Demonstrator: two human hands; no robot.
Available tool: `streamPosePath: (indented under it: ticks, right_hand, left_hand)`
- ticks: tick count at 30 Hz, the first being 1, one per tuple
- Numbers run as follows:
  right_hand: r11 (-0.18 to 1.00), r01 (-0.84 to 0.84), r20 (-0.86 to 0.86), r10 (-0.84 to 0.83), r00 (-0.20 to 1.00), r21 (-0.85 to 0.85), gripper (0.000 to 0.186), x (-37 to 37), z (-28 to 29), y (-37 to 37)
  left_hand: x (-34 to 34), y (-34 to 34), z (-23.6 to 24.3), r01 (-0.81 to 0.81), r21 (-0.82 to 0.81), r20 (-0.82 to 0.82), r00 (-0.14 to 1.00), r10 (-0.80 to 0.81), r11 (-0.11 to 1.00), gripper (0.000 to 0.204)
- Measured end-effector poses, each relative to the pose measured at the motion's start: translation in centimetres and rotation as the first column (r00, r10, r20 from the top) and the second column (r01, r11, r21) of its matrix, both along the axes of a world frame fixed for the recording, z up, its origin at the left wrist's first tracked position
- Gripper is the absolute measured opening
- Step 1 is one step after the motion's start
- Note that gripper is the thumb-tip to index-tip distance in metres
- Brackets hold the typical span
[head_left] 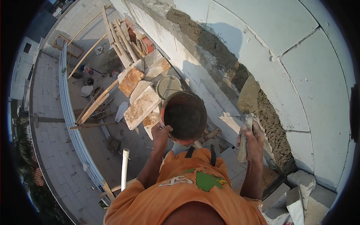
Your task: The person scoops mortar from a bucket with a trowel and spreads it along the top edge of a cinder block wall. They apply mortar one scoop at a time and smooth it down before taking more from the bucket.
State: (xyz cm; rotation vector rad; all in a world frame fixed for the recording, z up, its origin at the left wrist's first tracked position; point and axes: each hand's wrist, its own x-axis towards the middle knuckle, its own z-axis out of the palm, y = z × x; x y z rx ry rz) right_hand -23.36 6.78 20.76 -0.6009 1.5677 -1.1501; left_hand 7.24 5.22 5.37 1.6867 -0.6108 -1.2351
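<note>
Fingers [252, 132] of the right hand [252, 144] are curled tight around the handle of a trowel [247, 98], whose blade, loaded with grey mortar, presses flat against the white block wall [300, 67]. The left hand [162, 133] is raised with its fingers closed on the rim of a dark round bowl [185, 115] held just below the wall.

Judging by the wall, the work looks partly done: a rough band of mortar [210, 45] already fills the chase running from upper left down to the trowel and on toward the base, though it appears coarse and unsmoothed. Loose white block pieces [300, 191] lie at the wall's foot, and planks [140, 107] and a bucket [168, 86] sit on the floor below.
</note>
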Motion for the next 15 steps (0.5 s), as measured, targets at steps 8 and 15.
streamPosePath:
  ticks: [8, 15]
  right_hand:
    - [0.528, -0.738, -0.821, 0.568, -0.061, 0.42, 0.041, 0.6, -6.2, -3.2]
    - [0.323, -0.805, -0.738, 0.646, -0.198, 0.498, 0.028, 5.3, -11.7, -4.7]
  left_hand:
    - [-1.5, 0.4, 3.6, 0.003, -0.018, -0.035, 0.999, -0.004, 1.0, 0.01]
    - [-2.2, 1.3, 3.5, -0.011, -0.126, 0.024, 1.0, 0.014, 0.992, 0.015]
